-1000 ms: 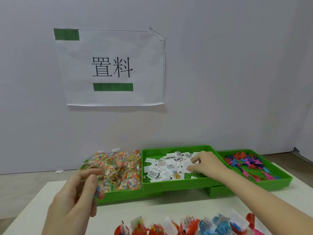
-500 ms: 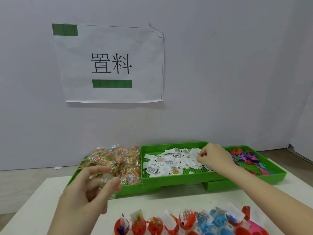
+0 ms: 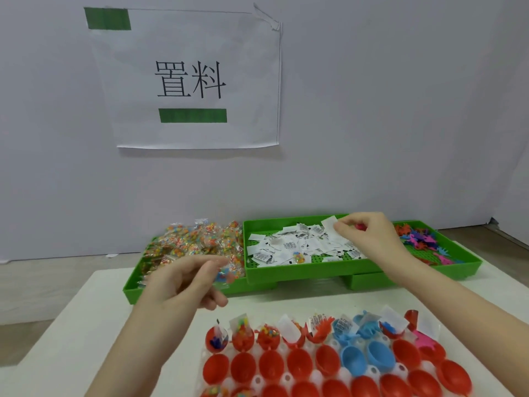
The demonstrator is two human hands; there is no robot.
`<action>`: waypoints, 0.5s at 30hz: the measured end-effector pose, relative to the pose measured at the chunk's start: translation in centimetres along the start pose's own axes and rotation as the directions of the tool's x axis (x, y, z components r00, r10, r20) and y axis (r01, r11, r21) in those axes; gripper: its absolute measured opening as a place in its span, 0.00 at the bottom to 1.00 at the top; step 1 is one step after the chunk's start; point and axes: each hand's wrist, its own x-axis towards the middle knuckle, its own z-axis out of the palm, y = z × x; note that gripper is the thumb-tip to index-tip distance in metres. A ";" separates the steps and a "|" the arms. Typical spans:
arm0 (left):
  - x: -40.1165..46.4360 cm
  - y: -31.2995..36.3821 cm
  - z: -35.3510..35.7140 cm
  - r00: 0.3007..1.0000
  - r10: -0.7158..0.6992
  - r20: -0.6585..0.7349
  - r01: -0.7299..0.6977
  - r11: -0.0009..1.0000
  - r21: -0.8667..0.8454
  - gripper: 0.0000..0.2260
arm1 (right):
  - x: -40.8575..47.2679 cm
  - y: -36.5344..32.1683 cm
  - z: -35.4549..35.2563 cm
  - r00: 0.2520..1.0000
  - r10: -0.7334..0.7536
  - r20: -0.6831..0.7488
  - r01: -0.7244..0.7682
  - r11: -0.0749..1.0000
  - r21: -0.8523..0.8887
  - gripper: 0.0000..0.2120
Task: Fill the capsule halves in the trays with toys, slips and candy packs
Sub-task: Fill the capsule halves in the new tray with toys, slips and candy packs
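Note:
Red and blue capsule halves [image 3: 297, 365] sit in a white tray [image 3: 286, 379] at the front; the far row holds toys, slips and candy packs. My left hand [image 3: 186, 279] pinches a clear candy pack [image 3: 226, 275] of coloured beads in front of the left green tray [image 3: 134, 287], which is heaped with candy packs [image 3: 197, 242]. Above the middle green tray [image 3: 300, 270] of paper slips [image 3: 292, 245], my right hand [image 3: 369, 236] pinches a white slip [image 3: 329, 224]; something red shows in its palm.
A third green tray [image 3: 458, 270] with coloured plastic toys [image 3: 415, 242] stands at the right, partly under the middle one. All three sit at the back of a white table [image 3: 86, 325] against a grey wall with a paper sign [image 3: 191, 78].
The view has tilted down, showing more of the capsule tray. My right hand lifted a slip out of the middle tray. My left hand moved right with the candy pack.

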 end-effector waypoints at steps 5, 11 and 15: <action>-1.7 1.6 1.5 0.986 -0.093 0.136 0.112 0.983 -0.145 0.15 | -8.4 -5.8 -0.2 0.917 -0.160 0.364 -0.039 0.875 0.483 0.12; -5.0 3.0 2.7 0.968 -0.086 0.235 0.118 0.985 -0.123 0.21 | -12.5 -7.5 0.3 0.911 -0.289 0.295 0.142 0.890 0.433 0.04; -6.2 3.2 2.5 0.975 0.010 0.222 0.008 0.997 -0.078 0.13 | -13.2 -7.9 0.6 0.904 -0.335 0.267 0.204 0.885 0.419 0.06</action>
